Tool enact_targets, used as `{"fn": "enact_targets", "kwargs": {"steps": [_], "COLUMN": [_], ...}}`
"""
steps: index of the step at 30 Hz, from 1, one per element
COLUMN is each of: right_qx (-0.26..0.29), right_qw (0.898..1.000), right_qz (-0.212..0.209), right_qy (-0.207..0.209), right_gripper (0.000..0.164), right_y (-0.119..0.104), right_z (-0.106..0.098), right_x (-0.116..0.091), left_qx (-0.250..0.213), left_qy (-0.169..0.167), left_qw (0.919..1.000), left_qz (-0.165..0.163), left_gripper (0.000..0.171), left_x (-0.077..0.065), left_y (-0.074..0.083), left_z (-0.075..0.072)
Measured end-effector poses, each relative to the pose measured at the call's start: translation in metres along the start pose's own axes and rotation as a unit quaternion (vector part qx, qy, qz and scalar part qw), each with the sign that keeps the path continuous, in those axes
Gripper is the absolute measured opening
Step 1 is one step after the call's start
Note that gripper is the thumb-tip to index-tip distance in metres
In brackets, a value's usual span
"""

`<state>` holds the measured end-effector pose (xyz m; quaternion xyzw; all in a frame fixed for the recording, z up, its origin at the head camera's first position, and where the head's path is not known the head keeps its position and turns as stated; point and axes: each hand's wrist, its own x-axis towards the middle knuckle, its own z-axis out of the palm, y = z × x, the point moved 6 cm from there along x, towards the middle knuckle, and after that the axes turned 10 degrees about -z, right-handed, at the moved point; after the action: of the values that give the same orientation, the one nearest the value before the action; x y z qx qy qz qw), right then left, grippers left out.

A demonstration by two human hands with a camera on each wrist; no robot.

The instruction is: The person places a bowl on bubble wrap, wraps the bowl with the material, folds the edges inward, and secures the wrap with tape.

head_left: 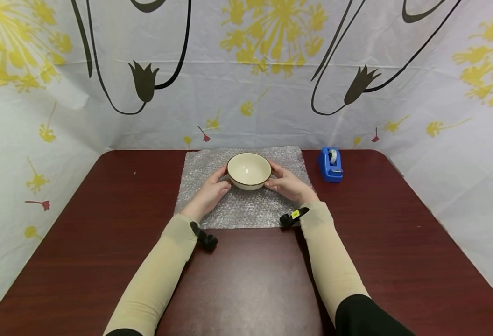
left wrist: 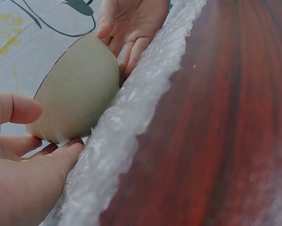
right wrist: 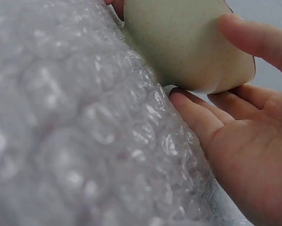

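A cream bowl (head_left: pixel 249 170) with a thin dark rim is upright over the bubble wrap (head_left: pixel 238 212), its mouth facing up. My left hand (head_left: pixel 210 195) holds its left side, thumb on the near wall and fingers around the lower side. On the opposite side my right hand (head_left: pixel 289 183) grips it the same way. Both wrist views show the bowl's pale, speckled outer wall (left wrist: pixel 79 89) (right wrist: pixel 188 42) between thumb and fingers. The bowl's underside is close to the wrap; whether it touches cannot be told.
A blue tape dispenser (head_left: pixel 330 164) stands right of the wrap, near the back edge. The dark red wooden table (head_left: pixel 381 242) extends on both sides and in front. Behind hangs a white cloth (head_left: pixel 213 93) with yellow and dark flower prints.
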<state>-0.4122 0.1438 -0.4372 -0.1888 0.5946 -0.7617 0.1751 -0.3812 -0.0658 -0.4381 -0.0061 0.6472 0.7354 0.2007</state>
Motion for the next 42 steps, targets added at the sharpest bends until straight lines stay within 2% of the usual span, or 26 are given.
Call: {"fn": "enact_targets", "kwargs": {"steps": [5,8,10,13,16,19,23,25,29,32,36,42], "right_qx": [-0.005,-0.001,0.003,0.005,-0.017,-0.065,-0.145,-0.180,-0.204,-0.191,-0.157,-0.124], "right_qw": [1.000,1.000,1.000,0.999,0.994,0.982,0.956,0.944,0.937,0.939,0.940,0.937], "right_qz": [0.004,0.002,-0.005,-0.021,-0.032,-0.026,0.001,0.019,0.064,0.076,0.064,0.066], "right_qy": [-0.001,0.004,0.013,0.046,0.100,0.175,0.257,0.275,0.276,0.275,0.295,0.320], "right_gripper": [0.084,0.082,0.078,0.070,0.062,0.059,0.062,0.066,0.074,0.078,0.079,0.080], "right_y": [0.000,-0.004,-0.009,-0.020,-0.032,-0.042,-0.049,-0.049,-0.041,-0.037,-0.036,-0.034], "right_z": [0.000,-0.003,-0.006,-0.017,-0.032,-0.050,-0.070,-0.076,-0.082,-0.085,-0.090,-0.096], "right_x": [0.001,0.000,-0.001,-0.001,-0.003,-0.008,-0.015,-0.016,-0.014,-0.014,-0.017,-0.017], "left_qx": [0.034,0.053,0.049,0.042,0.038,0.029,0.014,0.020,0.044,0.060,0.078,0.072], "left_qy": [0.020,0.030,0.031,0.032,0.036,0.038,0.030,0.029,0.028,0.024,0.021,0.030], "left_qw": [0.9991,0.9981,0.9983,0.9986,0.9986,0.9989,0.9994,0.9994,0.9986,0.9977,0.9962,0.9963], "left_qz": [-0.012,-0.007,0.000,0.008,0.006,-0.001,-0.001,-0.001,-0.009,-0.020,-0.031,-0.034], "left_gripper": [0.073,0.070,0.068,0.067,0.068,0.068,0.065,0.065,0.069,0.071,0.074,0.071], "left_x": [-0.001,-0.003,-0.003,-0.004,-0.004,-0.003,-0.002,-0.001,-0.001,0.000,0.001,0.000], "left_y": [0.003,0.008,0.010,0.013,0.012,0.008,0.004,0.003,0.000,-0.004,-0.008,-0.010], "left_z": [-0.003,-0.006,-0.008,-0.012,-0.016,-0.019,-0.021,-0.020,-0.019,-0.016,-0.010,-0.006]}}
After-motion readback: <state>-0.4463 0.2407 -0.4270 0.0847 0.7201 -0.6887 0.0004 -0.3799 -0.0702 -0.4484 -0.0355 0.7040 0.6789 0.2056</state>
